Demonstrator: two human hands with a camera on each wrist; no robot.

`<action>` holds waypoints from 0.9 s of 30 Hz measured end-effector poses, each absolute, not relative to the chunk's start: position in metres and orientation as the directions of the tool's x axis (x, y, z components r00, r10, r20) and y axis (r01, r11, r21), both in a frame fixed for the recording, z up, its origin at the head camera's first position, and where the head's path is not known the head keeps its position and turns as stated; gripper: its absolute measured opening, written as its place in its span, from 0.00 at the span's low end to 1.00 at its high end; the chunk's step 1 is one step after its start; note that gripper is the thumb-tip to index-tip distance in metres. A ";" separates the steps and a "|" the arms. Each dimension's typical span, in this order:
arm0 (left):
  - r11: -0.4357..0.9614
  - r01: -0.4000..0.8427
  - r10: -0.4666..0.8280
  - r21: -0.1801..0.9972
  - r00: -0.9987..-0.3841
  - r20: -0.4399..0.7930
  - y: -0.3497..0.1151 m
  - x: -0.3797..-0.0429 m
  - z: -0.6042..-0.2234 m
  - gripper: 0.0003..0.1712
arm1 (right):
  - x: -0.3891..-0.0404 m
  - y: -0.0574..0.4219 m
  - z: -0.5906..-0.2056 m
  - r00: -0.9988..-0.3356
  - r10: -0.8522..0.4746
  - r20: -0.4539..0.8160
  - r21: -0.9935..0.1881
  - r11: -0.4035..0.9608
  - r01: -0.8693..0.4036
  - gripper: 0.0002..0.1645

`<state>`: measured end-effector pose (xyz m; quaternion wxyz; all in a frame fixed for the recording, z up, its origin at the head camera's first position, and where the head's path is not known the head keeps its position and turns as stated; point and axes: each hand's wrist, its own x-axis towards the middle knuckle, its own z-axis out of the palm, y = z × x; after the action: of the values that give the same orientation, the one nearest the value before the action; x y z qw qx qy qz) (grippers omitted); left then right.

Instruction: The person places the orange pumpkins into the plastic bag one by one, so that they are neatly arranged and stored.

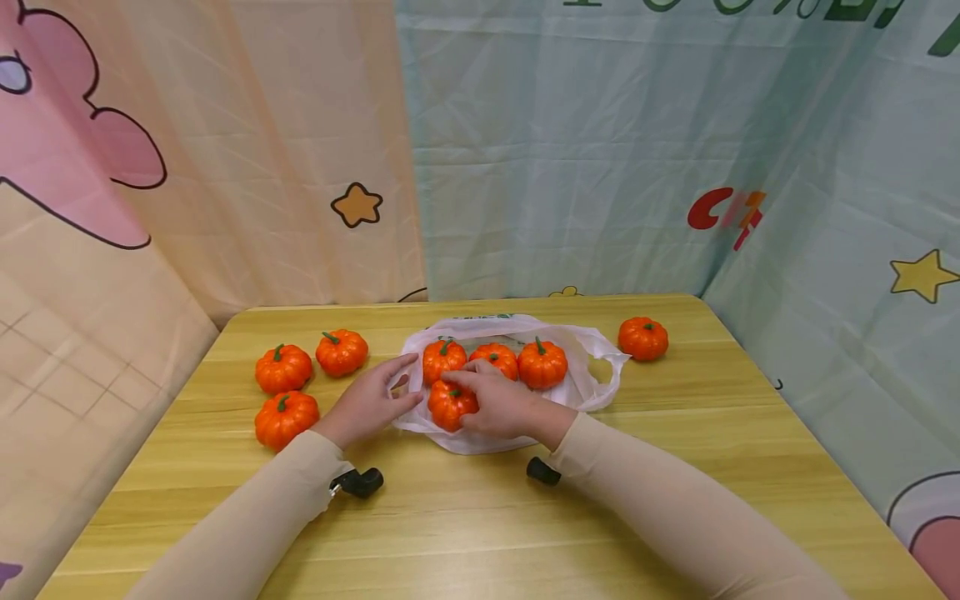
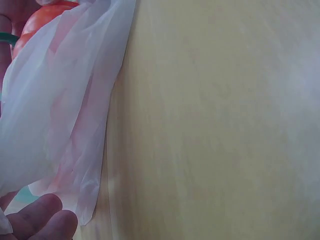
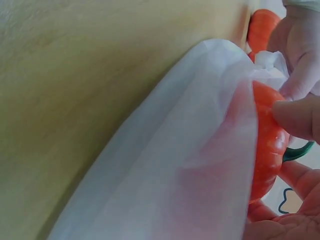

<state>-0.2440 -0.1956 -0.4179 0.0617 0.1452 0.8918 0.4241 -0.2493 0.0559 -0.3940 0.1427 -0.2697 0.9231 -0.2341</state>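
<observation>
Cartoon-printed curtains, their green lettering cropped to little beyond "%", back a wood-grained surface. One white plastic bag holds four of eight orange pumpkins; three sit left, one right. The left grip touches the bag's side, whether pinching I cannot tell; the right grip clasps the nearest bagged pumpkin, squat, long axis crossing its green stem, which points right in the right wrist view.

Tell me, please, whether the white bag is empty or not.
Not empty: the head view shows four pumpkins inside the white bag.
</observation>
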 end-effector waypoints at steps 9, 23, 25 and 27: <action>0.588 0.205 0.307 0.783 -0.951 0.019 -0.195 -0.243 -0.418 0.41 | -0.249 0.052 -0.396 -0.824 -0.556 -0.111 -0.448 0.768 -0.458 0.38; 0.596 0.212 0.305 0.775 -0.952 0.026 -0.194 -0.243 -0.418 0.41 | -0.249 0.048 -0.402 -0.825 -0.556 -0.102 -0.444 0.767 -0.463 0.37; 0.599 0.214 0.304 0.772 -0.952 0.028 -0.194 -0.242 -0.418 0.40 | -0.249 0.048 -0.402 -0.824 -0.558 -0.099 -0.444 0.766 -0.465 0.37; 0.600 0.215 0.305 0.771 -0.952 0.028 -0.194 -0.242 -0.418 0.41 | -0.249 0.048 -0.402 -0.824 -0.558 -0.098 -0.443 0.766 -0.466 0.37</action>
<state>-0.2421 -0.1941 -0.4177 0.0532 0.1454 0.8928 0.4230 -0.2489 0.0478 -0.4021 0.1126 -0.2741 0.9330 -0.2042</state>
